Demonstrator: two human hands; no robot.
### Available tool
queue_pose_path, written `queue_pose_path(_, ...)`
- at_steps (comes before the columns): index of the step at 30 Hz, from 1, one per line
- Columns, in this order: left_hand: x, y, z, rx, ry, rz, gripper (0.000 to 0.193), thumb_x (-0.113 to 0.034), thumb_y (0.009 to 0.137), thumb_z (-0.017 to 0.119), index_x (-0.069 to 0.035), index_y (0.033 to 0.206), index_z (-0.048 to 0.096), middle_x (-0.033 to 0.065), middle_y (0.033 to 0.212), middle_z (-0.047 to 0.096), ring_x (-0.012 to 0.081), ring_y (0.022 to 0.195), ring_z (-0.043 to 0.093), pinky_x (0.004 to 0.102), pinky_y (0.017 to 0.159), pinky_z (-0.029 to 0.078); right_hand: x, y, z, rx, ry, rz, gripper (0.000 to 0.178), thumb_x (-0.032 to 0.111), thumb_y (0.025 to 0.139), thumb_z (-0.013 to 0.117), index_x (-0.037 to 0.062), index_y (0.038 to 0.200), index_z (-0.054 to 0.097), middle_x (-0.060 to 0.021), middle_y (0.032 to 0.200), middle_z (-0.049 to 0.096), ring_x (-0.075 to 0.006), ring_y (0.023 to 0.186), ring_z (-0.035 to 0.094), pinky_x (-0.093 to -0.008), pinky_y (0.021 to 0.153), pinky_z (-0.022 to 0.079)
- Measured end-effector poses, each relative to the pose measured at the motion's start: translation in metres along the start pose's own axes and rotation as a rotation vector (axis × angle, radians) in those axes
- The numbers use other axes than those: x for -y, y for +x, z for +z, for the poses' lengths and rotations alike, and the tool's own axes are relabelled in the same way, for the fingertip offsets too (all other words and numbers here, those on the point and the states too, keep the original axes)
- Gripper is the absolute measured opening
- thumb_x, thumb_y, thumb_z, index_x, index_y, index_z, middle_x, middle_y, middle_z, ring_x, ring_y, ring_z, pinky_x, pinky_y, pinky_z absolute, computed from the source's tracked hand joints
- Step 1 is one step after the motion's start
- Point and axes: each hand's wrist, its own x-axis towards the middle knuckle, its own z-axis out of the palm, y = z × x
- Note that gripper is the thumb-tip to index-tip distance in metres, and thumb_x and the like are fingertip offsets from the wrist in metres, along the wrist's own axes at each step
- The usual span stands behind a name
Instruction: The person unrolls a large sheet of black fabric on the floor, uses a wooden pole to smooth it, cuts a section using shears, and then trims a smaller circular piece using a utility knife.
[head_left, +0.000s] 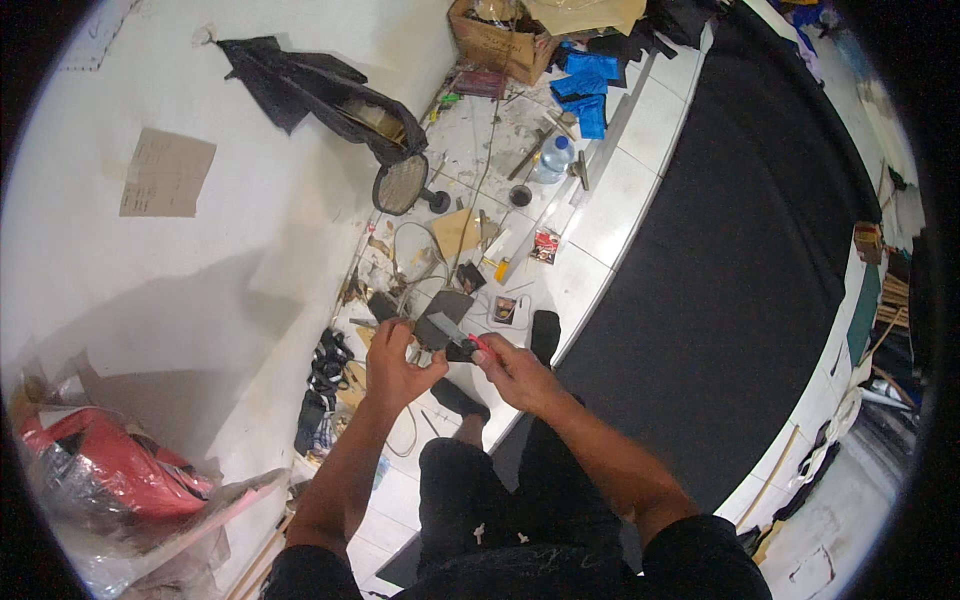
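Note:
My right hand [515, 372] is closed around a tool with a red and black handle [481, 345]. A flat, pale grey blade-like part seems to extend from it toward the upper left; its exact kind is unclear. Just left of it, my left hand [400, 370] has curled fingers, with the thumb stretched toward the tool's black end. Whatever those fingers hold is too small to make out. Beyond both hands, a dark grey flat piece [446, 306] shows above the tiled floor. A small white tray-like thing [506, 311] lies to its right.
A large black cloth [730, 250] covers the floor at the right. Farther off are a water bottle [555, 158], a cardboard box [500, 42] and blue pieces [585, 88]. A standing fan-like round mesh [400, 186] leans by the left wall. Plastic-wrapped red goods [125, 465] sit lower left.

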Motion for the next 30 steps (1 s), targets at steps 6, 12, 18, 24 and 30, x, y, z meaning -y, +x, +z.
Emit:
queue_pose_path(6,-0.019,0.006,-0.004,0.032,0.063,0.078,0.047,-0.018,0.062,0.078,0.002,0.099,0.058,0.0194,0.095,0.058,0.0374,0.085,0.06,0.0417,0.074,0.052,-0.068,-0.028,-0.032,-0.216,0.01,0.183,0.036,0.039,0.1,0.046,0.0106,0.12,0.055,-0.0201,0.082,0.066,-0.0355,0.076,0.068,-0.0434,0.067,0.051)
queue_pose_path(12,-0.028,0.015,0.005,0.025,0.044,0.171,0.048,-0.02,0.063,0.078,0.003,0.101,0.058,0.0206,0.099,0.058,0.0385,0.089,0.061,0.0423,0.078,0.052,-0.046,-0.022,-0.018,-0.071,0.03,0.062,0.037,0.039,0.1,0.048,0.0099,0.121,0.055,-0.0172,0.082,0.066,-0.0325,0.073,0.067,-0.0415,0.067,0.051)
queue_pose_path(18,-0.01,0.029,0.01,0.083,0.119,0.119,0.044,-0.02,0.061,0.078,-0.001,0.095,0.058,0.0179,0.093,0.059,0.0374,0.087,0.059,0.0444,0.075,0.05,-0.074,-0.034,-0.024,-0.243,0.2,0.138,0.034,0.036,0.101,0.048,0.006,0.116,0.054,-0.0014,0.069,0.053,-0.0104,0.064,0.051,-0.0306,0.059,0.045)
queue_pose_path(24,-0.024,0.026,0.02,0.102,0.078,0.09,0.045,-0.019,0.063,0.075,0.0,0.101,0.059,0.0186,0.095,0.059,0.0378,0.086,0.059,0.0425,0.076,0.05,-0.092,-0.016,-0.008,-0.074,0.035,0.225,0.036,0.039,0.1,0.046,0.0084,0.117,0.053,-0.0234,0.084,0.062,-0.0421,0.082,0.064,-0.0488,0.07,0.048)
queue_pose_path(30,-0.003,0.018,0.012,0.131,0.146,0.014,0.052,-0.02,0.062,0.077,0.0,0.104,0.055,0.0195,0.093,0.058,0.0389,0.087,0.059,0.0468,0.076,0.049,-0.103,-0.041,-0.035,-0.306,-0.111,0.018,0.038,0.03,0.099,0.048,0.0137,0.134,0.049,-0.0235,0.098,0.06,-0.0415,0.086,0.061,-0.0487,0.075,0.048)
